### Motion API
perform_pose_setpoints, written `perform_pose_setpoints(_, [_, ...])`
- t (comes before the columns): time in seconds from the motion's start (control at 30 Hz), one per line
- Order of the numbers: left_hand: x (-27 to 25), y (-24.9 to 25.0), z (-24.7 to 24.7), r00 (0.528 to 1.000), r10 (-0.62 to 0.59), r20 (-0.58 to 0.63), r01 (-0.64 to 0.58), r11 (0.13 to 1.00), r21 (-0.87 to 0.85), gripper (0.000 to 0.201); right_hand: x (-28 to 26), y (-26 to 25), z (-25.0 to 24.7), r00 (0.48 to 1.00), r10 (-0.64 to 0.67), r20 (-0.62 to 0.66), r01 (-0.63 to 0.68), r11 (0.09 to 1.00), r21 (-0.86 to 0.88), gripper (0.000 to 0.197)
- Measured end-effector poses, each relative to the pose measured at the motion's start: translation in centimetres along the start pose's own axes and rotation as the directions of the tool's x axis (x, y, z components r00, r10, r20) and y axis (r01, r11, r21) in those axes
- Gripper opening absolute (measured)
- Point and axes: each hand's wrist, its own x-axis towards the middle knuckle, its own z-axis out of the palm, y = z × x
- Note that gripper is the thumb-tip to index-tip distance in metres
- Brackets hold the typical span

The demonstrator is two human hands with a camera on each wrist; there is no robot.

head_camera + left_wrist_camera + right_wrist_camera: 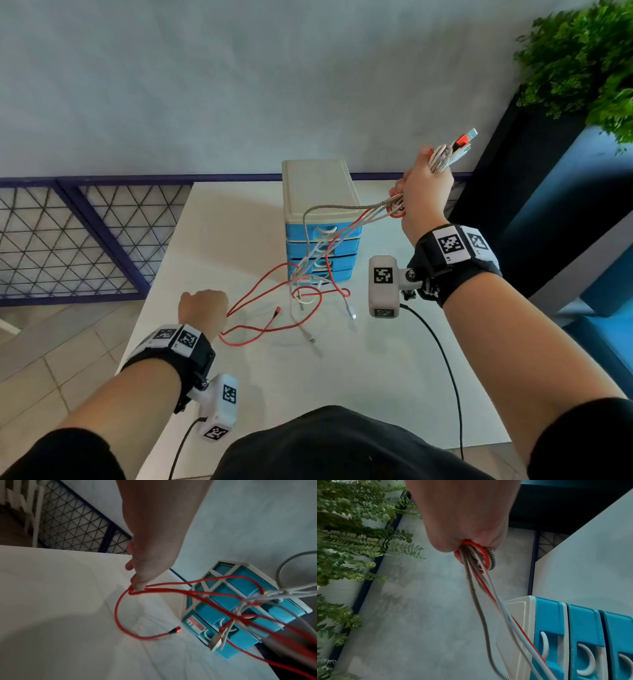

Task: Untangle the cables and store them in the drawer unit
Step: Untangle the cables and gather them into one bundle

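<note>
A small drawer unit with blue drawers and a cream top stands at the back of the white table. My right hand is raised beside it and grips a bundle of cables: red, white and braided grey, with USB plugs sticking out above the fist. The cables hang down in a tangle in front of the drawers. My left hand holds a loop of the red cable low over the table. The red cable's free plug lies on the table.
All drawers are closed. A dark wire-mesh railing runs left of the table. A green plant on a dark cabinet stands at the right. Camera leads trail from both wrists over the table's near part.
</note>
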Motion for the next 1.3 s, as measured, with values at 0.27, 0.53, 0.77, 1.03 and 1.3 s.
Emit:
perform_pose_setpoints(0.27, [1.5, 2.2, -5.2, 0.854, 0.190, -0.485, -0.468, 0.688, -0.554, 0.025, -1.4, 2.5, 0.8, 0.928, 0.137, 0.346, -0.113, 0.990, -0.088, 0.030])
perform_pose_setpoints(0.53, [-3.7, 10.5, -12.5, 0.728, 0.496, -0.474, -0.664, 0.336, -0.668, 0.017, -4.2, 3.7, 2.6, 0.838, 0.152, 0.524, -0.134, 0.988, -0.072, 0.032])
perform_pose_setpoints(0.77, [-3.9, 9.6, -11.1, 0.721, 0.630, -0.289, -0.373, 0.002, -0.928, 0.039, -3.1, 3.0, 1.7, 0.928, 0.100, 0.359, -0.119, 0.992, 0.032, 0.045])
perform_pose_setpoints(1.03, [-4.3, 10.2, -11.2, 0.768, 0.562, -0.308, -0.427, 0.089, -0.900, 0.044, -2.9, 2.9, 2.6, 0.921, 0.203, 0.332, -0.304, 0.908, 0.288, 0.036])
perform_pose_setpoints(1.3, [-3.4, 7.8, -10.3, 0.734, 0.669, -0.116, -0.006, -0.164, -0.986, 0.040, -1.9, 2.5, 1.4, 0.874, 0.267, 0.407, -0.420, 0.836, 0.354, 0.037])
